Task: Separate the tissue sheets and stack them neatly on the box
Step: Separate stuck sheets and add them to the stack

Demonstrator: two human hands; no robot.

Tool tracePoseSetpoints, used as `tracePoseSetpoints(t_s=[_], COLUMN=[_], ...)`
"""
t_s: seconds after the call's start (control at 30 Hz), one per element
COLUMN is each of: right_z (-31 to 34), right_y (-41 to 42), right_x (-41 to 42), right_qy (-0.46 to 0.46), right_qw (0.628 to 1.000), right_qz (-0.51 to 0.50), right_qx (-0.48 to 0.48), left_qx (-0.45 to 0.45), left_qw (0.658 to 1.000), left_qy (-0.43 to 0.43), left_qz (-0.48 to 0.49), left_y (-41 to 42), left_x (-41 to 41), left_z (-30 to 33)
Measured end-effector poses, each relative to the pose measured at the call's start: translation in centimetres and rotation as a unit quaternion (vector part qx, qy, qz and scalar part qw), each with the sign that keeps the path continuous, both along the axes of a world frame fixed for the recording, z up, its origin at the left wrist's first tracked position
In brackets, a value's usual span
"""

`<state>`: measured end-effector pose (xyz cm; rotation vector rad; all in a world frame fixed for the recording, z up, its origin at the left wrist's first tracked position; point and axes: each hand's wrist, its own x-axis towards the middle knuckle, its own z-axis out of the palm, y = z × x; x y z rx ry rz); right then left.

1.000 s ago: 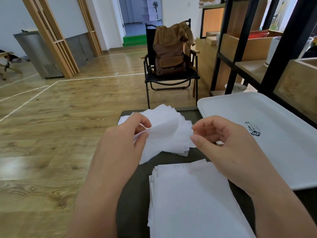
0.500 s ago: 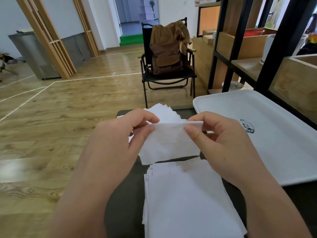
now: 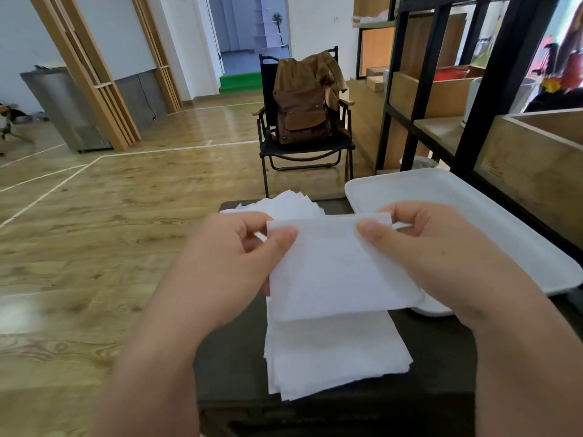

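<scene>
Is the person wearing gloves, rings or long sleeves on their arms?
No. The left hand and the right hand are both bare: no gloves, no rings, no watch or bracelet in view. The forearms are uncovered as far as the picture shows, with no sleeve edge visible. The fingernails look short and unpainted.

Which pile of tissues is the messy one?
The far pile, behind the hands: its sheets fan out at all angles. The near stack lies much squarer.
</scene>
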<state>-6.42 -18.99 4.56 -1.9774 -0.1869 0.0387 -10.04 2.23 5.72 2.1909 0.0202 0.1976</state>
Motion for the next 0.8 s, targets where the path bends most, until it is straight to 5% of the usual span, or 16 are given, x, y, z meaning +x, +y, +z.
tracePoseSetpoints(t_s=[0.13, 0.23, 0.33, 0.47, 0.53, 0.67, 0.8], right_z=[-1.0, -1.8, -2.3, -2.3, -2.2, -2.3, -2.7], right_y=[0.0, 0.5, 0.8, 0.6, 0.8, 1.4, 1.6], right_x=[0.3, 0.4, 0.6, 1.0, 1.2, 1.3, 1.4], right_qy=[0.087, 0.110, 0.111, 0.074, 0.039, 0.012, 0.008], right_qw=[0.982, 0.956, 0.945, 0.961, 0.971, 0.980, 0.985], right_qz=[0.021, 0.046, 0.047, -0.033, -0.076, -0.074, -0.061], right_qx=[-0.168, -0.267, -0.304, -0.263, -0.224, -0.184, -0.163], left_qx=[0.168, 0.194, 0.213, 0.227, 0.189, 0.244, 0.325], left_qw=[0.961, 0.940, 0.943, 0.959, 0.968, 0.966, 0.936], left_qy=[0.221, 0.281, 0.254, 0.036, -0.042, 0.075, 0.137], left_qz=[-0.015, -0.025, 0.019, 0.166, 0.160, 0.026, -0.003], left_y=[0.1, 0.2, 0.9, 1.4, 1.1, 1.3, 2.1], left_x=[0.4, 1.0, 1.6, 3.7, 5.5, 8.4, 9.2], left_z=[-1.1, -2.2, -2.6, -4.1, -5.4, -9.2, -10.6])
